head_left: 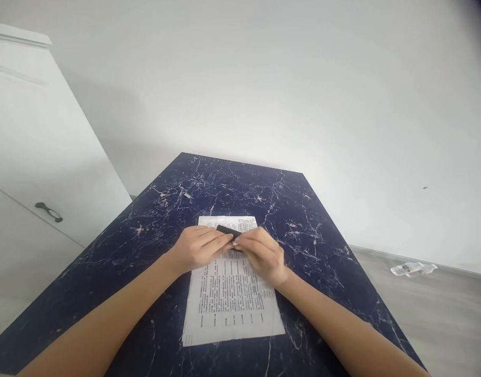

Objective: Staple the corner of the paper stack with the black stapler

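Observation:
A printed sheet of paper point(230, 303) lies flat on the dark blue marbled table point(146, 220). Over its upper half my left hand point(199, 247) and my right hand point(262, 254) meet, both closed on a small black oblong object point(227, 230). Only the far end of that object shows beyond my fingers; I cannot make out what it is. My forearms stretch in from the near corners of the table.
A white cabinet with a dark handle point(48, 211) stands to the left of the table. A plain white wall is behind. On the wooden floor at the right lies an empty clear plastic bottle point(412, 268).

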`<state>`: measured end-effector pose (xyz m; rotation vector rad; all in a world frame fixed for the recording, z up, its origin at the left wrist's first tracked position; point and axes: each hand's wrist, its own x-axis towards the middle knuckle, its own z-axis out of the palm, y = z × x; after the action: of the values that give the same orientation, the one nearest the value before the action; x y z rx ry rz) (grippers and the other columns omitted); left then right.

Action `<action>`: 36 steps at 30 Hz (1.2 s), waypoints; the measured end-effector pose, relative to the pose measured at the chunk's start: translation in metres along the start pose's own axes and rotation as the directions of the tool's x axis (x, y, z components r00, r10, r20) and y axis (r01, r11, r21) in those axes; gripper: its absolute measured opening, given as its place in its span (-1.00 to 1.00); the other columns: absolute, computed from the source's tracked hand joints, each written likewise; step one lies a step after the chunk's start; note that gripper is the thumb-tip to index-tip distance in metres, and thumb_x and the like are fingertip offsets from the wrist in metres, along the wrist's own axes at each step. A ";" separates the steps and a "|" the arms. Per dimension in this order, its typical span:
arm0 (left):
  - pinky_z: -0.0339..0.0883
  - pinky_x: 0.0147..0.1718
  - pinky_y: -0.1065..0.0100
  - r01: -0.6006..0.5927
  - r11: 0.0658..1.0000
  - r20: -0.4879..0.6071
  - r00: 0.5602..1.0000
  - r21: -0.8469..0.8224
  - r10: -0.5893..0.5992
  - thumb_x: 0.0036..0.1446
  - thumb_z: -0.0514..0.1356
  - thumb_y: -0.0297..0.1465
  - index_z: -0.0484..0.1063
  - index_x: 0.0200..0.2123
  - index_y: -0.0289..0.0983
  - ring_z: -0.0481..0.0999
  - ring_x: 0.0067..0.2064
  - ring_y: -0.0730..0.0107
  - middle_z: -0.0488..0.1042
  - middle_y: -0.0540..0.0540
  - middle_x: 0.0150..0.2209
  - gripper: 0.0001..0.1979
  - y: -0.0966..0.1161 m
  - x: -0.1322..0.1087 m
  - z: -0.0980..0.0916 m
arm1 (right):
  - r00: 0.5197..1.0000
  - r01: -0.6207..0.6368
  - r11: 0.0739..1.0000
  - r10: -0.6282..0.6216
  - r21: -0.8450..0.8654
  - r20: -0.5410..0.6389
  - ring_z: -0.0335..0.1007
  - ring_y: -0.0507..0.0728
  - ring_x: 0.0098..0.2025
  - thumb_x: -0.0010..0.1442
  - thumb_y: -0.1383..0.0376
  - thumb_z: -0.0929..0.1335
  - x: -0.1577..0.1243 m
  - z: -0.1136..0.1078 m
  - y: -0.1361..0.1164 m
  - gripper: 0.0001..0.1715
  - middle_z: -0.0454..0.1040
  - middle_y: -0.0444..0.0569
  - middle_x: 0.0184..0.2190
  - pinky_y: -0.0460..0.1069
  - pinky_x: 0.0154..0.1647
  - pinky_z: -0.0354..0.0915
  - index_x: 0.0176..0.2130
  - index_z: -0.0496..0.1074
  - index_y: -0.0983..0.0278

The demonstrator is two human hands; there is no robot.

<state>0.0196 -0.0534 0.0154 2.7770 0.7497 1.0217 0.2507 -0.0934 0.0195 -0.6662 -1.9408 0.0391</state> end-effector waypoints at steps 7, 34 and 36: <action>0.47 -0.20 0.25 0.523 0.847 -0.373 0.809 0.100 -0.455 0.32 0.13 -0.23 0.59 -0.18 -0.17 0.62 -0.28 0.26 0.66 -0.11 -0.22 -0.75 -0.067 -0.008 -0.021 | 0.735 -0.679 0.703 0.653 -0.212 -0.184 0.52 0.20 -0.32 0.18 0.16 0.44 -0.006 -0.048 0.092 -0.81 0.63 -0.02 -0.38 0.11 -0.15 0.39 -0.35 0.60 0.22; 0.43 -0.10 0.25 0.608 0.737 -0.116 0.788 0.295 -0.604 0.28 0.02 -0.52 0.62 -0.05 -0.26 0.57 -0.15 0.22 0.54 -0.17 -0.09 -0.62 -0.128 -0.025 -0.007 | 0.632 -0.770 0.529 0.708 -0.357 -0.316 0.38 0.22 -0.30 0.21 0.16 0.27 -0.051 -0.077 0.167 -0.61 0.49 0.10 -0.28 0.13 -0.14 0.28 -0.27 0.63 0.28; 0.43 -0.10 0.23 0.611 0.736 -0.136 0.788 0.292 -0.600 0.27 0.08 -0.48 0.64 -0.14 -0.24 0.55 -0.17 0.21 0.52 -0.16 -0.14 -0.69 -0.128 -0.025 -0.009 | 0.677 -0.732 0.559 0.657 -0.389 -0.331 0.35 0.24 -0.25 0.24 0.18 0.26 -0.048 -0.077 0.163 -0.63 0.48 0.11 -0.28 0.15 -0.10 0.27 -0.30 0.62 0.28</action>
<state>-0.0555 0.0457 -0.0236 2.4170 1.8206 0.8559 0.4018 0.0016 -0.0360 -1.7311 -1.4111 -0.0186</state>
